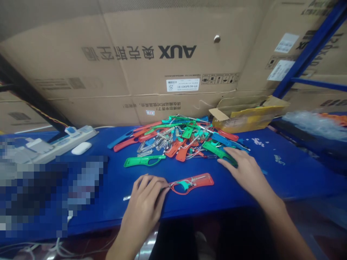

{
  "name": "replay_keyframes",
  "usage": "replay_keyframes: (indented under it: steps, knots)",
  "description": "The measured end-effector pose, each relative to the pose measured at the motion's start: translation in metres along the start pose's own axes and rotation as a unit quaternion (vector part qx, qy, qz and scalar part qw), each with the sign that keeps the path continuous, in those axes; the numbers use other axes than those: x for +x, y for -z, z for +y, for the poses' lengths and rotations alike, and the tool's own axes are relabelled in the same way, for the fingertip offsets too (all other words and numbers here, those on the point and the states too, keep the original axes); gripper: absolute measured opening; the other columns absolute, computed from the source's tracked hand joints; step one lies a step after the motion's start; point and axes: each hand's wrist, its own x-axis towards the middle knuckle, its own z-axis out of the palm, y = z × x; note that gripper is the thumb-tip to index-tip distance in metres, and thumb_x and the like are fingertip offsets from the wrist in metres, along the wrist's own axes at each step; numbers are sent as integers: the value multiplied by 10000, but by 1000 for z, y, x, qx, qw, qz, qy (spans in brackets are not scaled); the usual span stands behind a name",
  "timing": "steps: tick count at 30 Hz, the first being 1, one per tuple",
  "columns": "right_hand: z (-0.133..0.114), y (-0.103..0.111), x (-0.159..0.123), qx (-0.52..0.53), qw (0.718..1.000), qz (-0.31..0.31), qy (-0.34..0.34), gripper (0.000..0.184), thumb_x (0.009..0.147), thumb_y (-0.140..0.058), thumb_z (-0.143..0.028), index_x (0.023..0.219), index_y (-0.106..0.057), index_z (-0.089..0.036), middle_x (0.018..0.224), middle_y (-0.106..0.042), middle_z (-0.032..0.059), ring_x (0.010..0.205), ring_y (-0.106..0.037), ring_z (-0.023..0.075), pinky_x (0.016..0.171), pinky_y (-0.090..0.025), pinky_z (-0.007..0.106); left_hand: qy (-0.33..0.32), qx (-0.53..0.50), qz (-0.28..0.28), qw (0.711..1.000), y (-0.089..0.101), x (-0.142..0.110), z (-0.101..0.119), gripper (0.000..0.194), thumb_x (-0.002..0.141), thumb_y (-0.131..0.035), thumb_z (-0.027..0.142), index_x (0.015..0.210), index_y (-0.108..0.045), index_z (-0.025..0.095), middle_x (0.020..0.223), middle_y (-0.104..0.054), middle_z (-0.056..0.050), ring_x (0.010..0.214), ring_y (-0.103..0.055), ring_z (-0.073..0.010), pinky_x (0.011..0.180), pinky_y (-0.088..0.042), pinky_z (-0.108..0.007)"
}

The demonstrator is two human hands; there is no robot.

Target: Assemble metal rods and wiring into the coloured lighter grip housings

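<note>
My left hand [148, 196] rests on the blue table with its fingers curled around the near end of a red plastic gun-shaped shell [193, 182] that has a teal trigger piece and thin wires inside. My right hand [242, 169] lies flat with fingers stretched out, its fingertips on a green shell [218, 150] at the near right edge of a pile of red, green and blue shells [179, 139]. A single green shell [143, 160] lies apart, just left of the pile.
A white power strip [63, 142] and a white mouse [81, 148] sit at the left. An open yellow-lined carton [249, 113] stands behind the pile at the right. Big cardboard boxes [162, 61] wall the back; a blue rack post [309, 50] rises at right.
</note>
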Motion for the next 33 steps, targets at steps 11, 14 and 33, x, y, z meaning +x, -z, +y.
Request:
replay_keyframes:
  steps: [11, 14, 33]
  knots:
    - [-98, -9, 62, -79, 941, -90, 316, 304, 878, -622, -39, 1125, -745, -166, 1259, -707, 140, 1127, -618, 330, 955, -469, 539, 3, -27, 5, 1000, -1, 2, 1, 120, 1015, -538, 128, 1025, -612, 222, 1011, -702, -28, 986, -592, -228, 894, -418, -416]
    - [-114, -20, 72, -85, 924, -110, 357, 180, 887, -655, -76, 932, -772, -205, 1062, -755, 99, 1048, -627, 292, 917, -474, 473, 2, -37, 5, 999, -1, 3, 0, 124, 1010, -541, 120, 1015, -616, 219, 998, -702, -27, 981, -595, -228, 887, -430, -411]
    - [-71, 12, -7, 567, 759, 204, -248, 376, 727, -863, -343, 944, -575, -240, 867, -774, 23, 713, -733, 185, 730, -608, 329, 22, -61, 3, 998, -4, -1, -3, 64, 1004, -601, 167, 1028, -626, 221, 1018, -700, -11, 974, -584, -211, 912, -407, -408]
